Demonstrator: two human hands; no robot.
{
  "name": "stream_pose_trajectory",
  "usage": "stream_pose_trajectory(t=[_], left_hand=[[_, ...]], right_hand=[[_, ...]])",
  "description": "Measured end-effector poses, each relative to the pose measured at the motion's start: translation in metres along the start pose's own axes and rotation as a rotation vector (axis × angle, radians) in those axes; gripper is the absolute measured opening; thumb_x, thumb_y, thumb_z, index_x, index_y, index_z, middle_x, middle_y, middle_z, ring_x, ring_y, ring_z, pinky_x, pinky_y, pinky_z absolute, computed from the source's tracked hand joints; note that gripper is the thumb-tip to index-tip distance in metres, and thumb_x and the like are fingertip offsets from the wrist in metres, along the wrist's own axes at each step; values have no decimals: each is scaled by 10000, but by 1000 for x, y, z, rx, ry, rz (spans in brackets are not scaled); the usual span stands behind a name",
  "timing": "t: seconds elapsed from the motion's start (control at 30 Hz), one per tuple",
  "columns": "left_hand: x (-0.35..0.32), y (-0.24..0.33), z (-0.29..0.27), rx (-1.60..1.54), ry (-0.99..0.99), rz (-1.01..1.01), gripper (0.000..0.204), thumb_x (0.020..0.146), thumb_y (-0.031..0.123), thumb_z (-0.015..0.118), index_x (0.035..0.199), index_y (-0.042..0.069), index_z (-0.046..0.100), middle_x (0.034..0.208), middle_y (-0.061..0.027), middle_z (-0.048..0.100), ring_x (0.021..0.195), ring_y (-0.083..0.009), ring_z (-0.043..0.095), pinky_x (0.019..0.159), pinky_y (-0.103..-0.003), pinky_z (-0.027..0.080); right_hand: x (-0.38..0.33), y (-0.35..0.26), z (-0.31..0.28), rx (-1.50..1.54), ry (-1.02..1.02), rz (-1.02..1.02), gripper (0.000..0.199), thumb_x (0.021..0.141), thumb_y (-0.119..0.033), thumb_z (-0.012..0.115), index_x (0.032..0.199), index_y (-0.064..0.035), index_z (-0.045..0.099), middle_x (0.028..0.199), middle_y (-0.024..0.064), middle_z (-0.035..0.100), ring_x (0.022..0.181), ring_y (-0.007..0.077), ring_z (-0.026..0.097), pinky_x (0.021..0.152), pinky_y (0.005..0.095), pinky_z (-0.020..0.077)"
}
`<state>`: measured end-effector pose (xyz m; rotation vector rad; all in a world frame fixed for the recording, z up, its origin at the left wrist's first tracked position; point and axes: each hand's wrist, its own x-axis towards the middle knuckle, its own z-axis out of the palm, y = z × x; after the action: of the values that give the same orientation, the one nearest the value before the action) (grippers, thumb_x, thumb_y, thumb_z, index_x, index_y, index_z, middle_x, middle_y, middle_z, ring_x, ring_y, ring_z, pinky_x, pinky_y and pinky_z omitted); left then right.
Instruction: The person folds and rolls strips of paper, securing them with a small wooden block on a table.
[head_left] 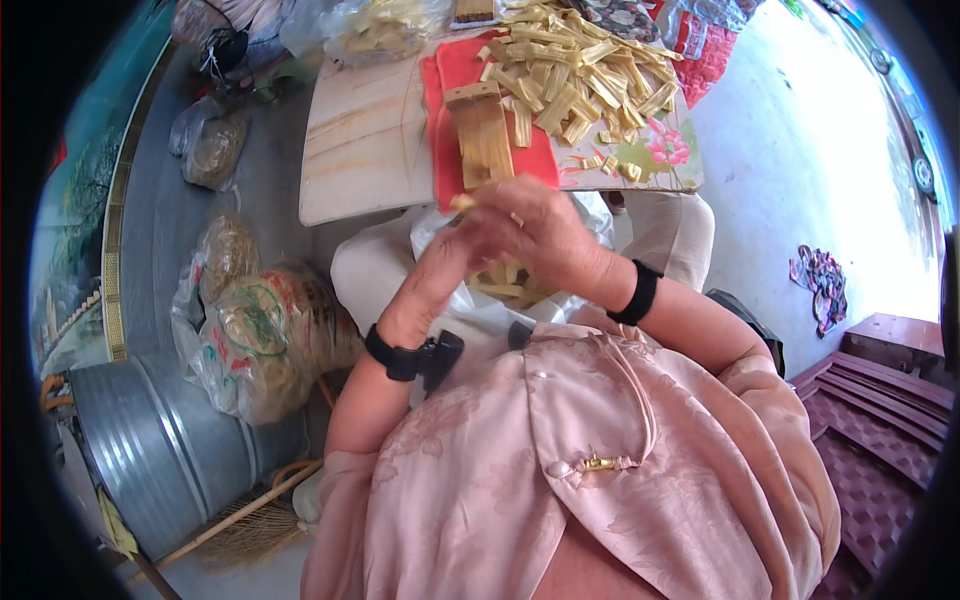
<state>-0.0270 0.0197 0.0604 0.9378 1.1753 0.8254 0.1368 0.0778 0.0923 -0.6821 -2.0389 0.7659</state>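
My left hand (440, 275) and my right hand (535, 235) meet just above my lap, fingers closed together on a small pale yellow folded strip (463, 202). Under them a clear plastic bag (470, 300) on my lap holds more yellow pieces. Straight ahead a wooden board (360, 150) carries a red cloth (450, 130), a small wooden frame (483, 135) with strips laid in it, and a big pile of folded yellow strips (575, 75). Both wrists wear black bands.
Several plastic bags of straw-coloured material (260, 335) lie on the floor to my left, beside a ribbed metal tub (150, 440) and a broom (240, 520). Dark red corrugated sheets (880, 420) are stacked at my right. A coloured cloth (822, 285) lies on the pale floor.
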Motion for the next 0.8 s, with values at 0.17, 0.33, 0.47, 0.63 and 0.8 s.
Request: stream_pose_trajectory(t=[0.17, 0.33, 0.47, 0.63, 0.8], left_hand=[[0, -2, 10, -740, -58, -30, 327, 947, 338, 433, 1091, 65, 544, 1000, -18, 605, 876, -131, 585, 751, -295, 468], [8, -12, 6, -739, -132, 18, 255, 931, 261, 463, 1058, 56, 546, 1016, -23, 579, 844, -136, 567, 756, -288, 472], [-4, 9, 21, -543, -102, -14, 195, 923, 175, 453, 1047, 68, 557, 917, -32, 607, 845, -158, 593, 744, -307, 483], [-5, 21, 27, 742, 399, 601, 201, 805, 18, 482, 990, 44, 558, 867, -86, 557, 752, -248, 547, 665, -350, 453], [-7, 28, 31, 834, 671, 816, 268, 764, -35, 470, 1011, 34, 547, 863, -142, 537, 796, -332, 529, 701, -373, 439]], right_hand=[[-15, -11, 1, 219, -196, 57, 154, 828, -92, 599, 964, -20, 605, 821, 115, 592, 797, 283, 566, 719, 349, 454], [-8, -16, 3, 534, -288, 410, 127, 904, -129, 528, 942, -24, 589, 730, 97, 560, 652, 201, 542, 618, 293, 445], [4, -8, -4, 284, -115, 281, 216, 909, -217, 522, 831, -16, 528, 690, 124, 545, 594, 228, 547, 557, 324, 432], [0, 4, 6, 574, -48, 491, 236, 903, -212, 545, 778, -16, 506, 666, 42, 529, 606, 109, 539, 536, 285, 424], [4, -11, -1, 981, -80, 840, 183, 888, -198, 575, 808, -37, 540, 674, -16, 517, 571, 69, 491, 512, 269, 414]])
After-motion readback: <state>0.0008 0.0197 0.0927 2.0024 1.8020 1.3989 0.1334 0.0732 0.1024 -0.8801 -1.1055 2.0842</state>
